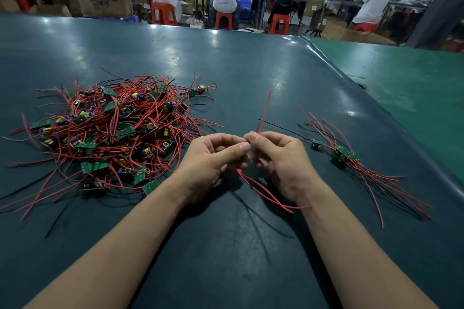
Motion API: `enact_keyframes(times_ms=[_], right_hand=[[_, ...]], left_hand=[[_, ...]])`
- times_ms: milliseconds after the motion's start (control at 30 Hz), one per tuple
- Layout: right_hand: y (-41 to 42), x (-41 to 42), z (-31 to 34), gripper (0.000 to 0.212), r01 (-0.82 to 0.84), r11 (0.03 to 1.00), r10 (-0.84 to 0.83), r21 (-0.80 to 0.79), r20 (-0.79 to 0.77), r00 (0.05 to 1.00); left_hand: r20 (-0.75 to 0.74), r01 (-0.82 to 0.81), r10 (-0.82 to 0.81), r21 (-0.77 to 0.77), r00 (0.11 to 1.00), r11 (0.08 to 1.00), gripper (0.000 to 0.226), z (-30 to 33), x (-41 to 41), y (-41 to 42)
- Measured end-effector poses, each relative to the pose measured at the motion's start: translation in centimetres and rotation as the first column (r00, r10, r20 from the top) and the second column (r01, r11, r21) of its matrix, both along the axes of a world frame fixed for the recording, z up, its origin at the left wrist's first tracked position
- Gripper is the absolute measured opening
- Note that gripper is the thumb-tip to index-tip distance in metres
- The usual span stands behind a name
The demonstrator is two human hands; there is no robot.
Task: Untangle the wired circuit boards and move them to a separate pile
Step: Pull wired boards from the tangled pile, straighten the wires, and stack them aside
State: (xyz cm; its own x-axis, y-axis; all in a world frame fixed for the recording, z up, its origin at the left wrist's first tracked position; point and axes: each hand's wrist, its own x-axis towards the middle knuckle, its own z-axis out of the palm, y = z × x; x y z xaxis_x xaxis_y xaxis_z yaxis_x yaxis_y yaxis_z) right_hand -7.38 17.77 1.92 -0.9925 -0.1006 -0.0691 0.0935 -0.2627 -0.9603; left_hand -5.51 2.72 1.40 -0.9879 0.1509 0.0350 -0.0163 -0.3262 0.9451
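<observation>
A dark green table mat (pixel 251 63) is stretching out under everything, with a brighter green sheet (pixel 411 78) lying beside it, well off to the right of the right hand.

To the left of the left hand, the big tangled pile (pixel 110 133) of green circuit boards and red and black wires is sprawling across the mat, its nearest wire ends reaching close to the left wrist.

To the right of the right hand, just beside it, the small sorted pile (pixel 349 158) is lying flat: a few boards with their red and black wires fanning out away and toward the person.

Both forearms are reaching in from the near edge, and the hands are meeting between the two piles. The left hand (pixel 213 158) is curling its fingers, thumb and forefinger pinching at the spot where the hands touch. The right hand (pixel 278 155) is likewise curling, its fingertips pinching the same spot. Between them they are holding one wired board's leads (pixel 263 113): one red wire is rising up and away from the fingertips, and more red wires are trailing down beneath the palms toward the right wrist. The board itself is hidden inside the fingers.

Beyond the far edge of the mat, people are sitting on red stools (pixel 164 14) at other benches.
</observation>
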Motion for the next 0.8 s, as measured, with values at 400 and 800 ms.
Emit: enact_keyframes(times_ms=[400, 800], right_hand=[[1.2, -0.8, 0.5, 0.018, 0.224, 0.972, -0.228, -0.073, -0.063, 0.972], [1.7, -1.5, 0.0, 0.02, 0.387, 0.917, -0.394, -0.096, -0.064, 0.917]], left_hand=[[0.012, 0.099, -0.099, -0.142, 0.995, 0.985, 0.014, 0.5, 0.3, 0.0], [0.053, 0.153, -0.164, 0.165, 0.985, 0.974, 0.005, 1.0, 0.6, -0.8]])
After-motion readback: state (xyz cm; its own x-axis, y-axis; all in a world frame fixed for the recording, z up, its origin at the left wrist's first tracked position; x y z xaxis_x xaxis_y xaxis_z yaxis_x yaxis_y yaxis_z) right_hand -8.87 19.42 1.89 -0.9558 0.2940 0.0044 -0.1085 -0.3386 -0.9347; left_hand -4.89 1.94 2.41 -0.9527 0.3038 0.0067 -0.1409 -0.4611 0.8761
